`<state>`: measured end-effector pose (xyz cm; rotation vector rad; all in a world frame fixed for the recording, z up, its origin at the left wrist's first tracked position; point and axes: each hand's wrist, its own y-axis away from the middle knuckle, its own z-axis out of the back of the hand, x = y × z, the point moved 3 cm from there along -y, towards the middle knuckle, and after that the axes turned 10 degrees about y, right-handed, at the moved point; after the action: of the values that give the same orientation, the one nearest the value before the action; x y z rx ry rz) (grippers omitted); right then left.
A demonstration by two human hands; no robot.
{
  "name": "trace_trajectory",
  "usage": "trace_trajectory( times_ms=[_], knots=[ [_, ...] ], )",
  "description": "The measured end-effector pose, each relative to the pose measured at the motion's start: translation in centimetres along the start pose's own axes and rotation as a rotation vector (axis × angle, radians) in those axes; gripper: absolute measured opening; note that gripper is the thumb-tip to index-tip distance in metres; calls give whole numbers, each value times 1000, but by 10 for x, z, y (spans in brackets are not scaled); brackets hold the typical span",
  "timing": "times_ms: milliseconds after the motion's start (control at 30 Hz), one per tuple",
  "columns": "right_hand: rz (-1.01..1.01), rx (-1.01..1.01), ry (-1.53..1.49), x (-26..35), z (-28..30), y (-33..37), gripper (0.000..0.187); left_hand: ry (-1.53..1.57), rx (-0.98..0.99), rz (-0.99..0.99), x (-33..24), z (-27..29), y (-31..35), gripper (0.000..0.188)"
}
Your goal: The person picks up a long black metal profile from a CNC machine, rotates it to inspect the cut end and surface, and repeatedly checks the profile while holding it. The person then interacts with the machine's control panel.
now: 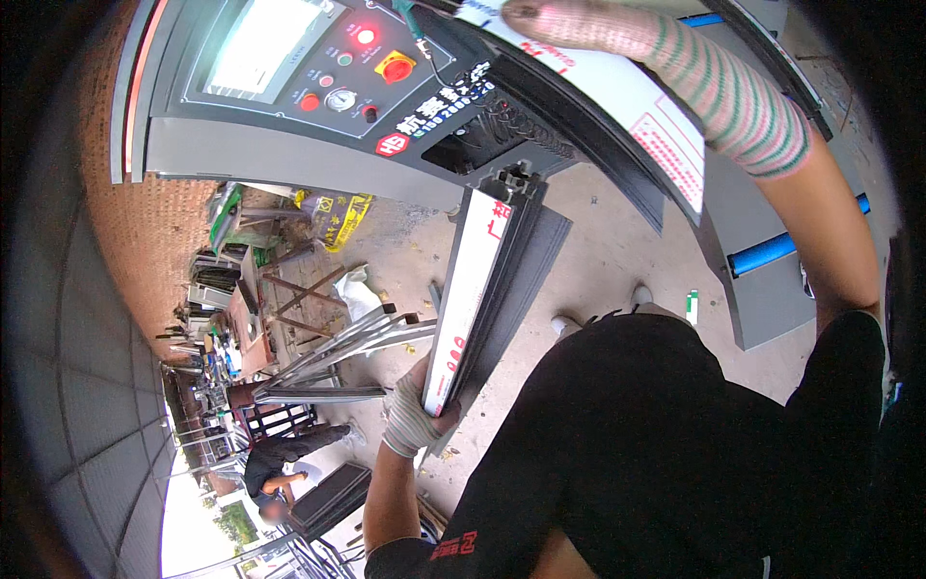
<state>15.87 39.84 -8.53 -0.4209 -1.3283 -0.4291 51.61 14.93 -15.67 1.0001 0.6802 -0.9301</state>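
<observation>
Profile (470, 299) lay in your left hand (413, 419), control panel (323, 72) ahead-left, second profile (666, 135) under your right hand (590, 25).

I log my right grip (588, 26) gloved pinkish, cuff striped green and pink; left grip (413, 422) gloved greyish-white, striped. Lower profile (467, 299): white film, red print, dark grey sides. Control panel (289, 108) grey, rotary switch (394, 68) red on yellow, roller (762, 255) blue, shirt (666, 434) black.

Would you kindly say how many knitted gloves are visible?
2: one glove on the left hand, holding a white-faced profile; another on the right hand, touching a second profile. Whether the distant co-worker wears any, I cannot tell.
</observation>
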Motion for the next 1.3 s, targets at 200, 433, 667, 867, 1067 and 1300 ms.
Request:
trace_trajectory(
  times_ms=[200,433,667,867,1067,1300],
  knots=[
    [-7,-28,-68,5,10,11,64,66,-12,-113,0,-3,1,50],
    [3,-40,-129,11,15,17,60,164,211,-47,22,-1,-10,47],
    [5,-54,-125,10,14,24,62,261,278,34,27,1,-10,58],
    [17,-72,-19,17,9,15,61,253,262,79,32,3,-10,66],
    [123,-62,-271,2,3,15,50,256,264,66,24,2,-9,70],
    [145,-48,-214,-6,8,4,55,276,281,131,25,2,-9,77]
  ],
)
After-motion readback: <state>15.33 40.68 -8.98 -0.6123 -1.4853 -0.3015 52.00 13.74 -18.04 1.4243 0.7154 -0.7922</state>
